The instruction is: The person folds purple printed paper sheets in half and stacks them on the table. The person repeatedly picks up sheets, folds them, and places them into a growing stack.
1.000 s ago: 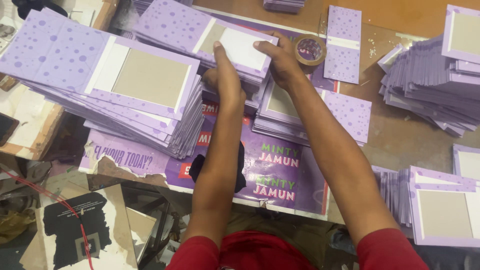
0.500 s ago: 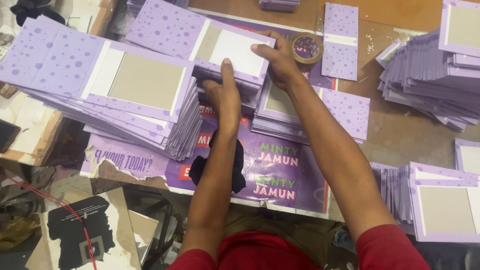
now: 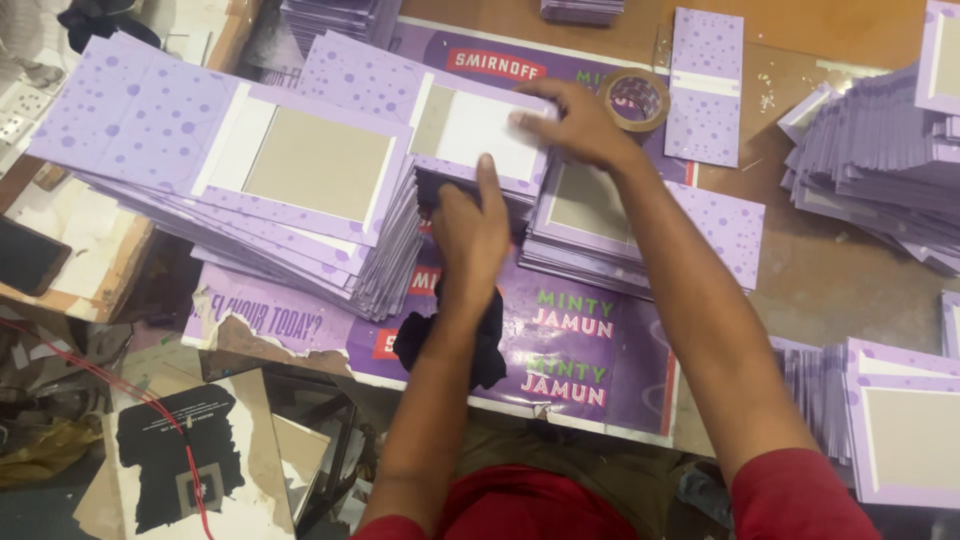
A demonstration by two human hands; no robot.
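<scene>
Step in hand: squaring the top card [image 3: 478, 125] on the middle stack [image 3: 470, 185], centre of tabletop [image 3: 830, 270]. Right hand [image 3: 575, 125] lies flat on the card's far corner, fingers spread, grip not closed. Left hand [image 3: 470, 225] presses the stack's near edge, fingers together, pinching nothing. Tape roll [image 3: 637, 98] just beside right hand. Next move, by judgement: needs edges flush w/ stack below, steady downward pressure.
</scene>
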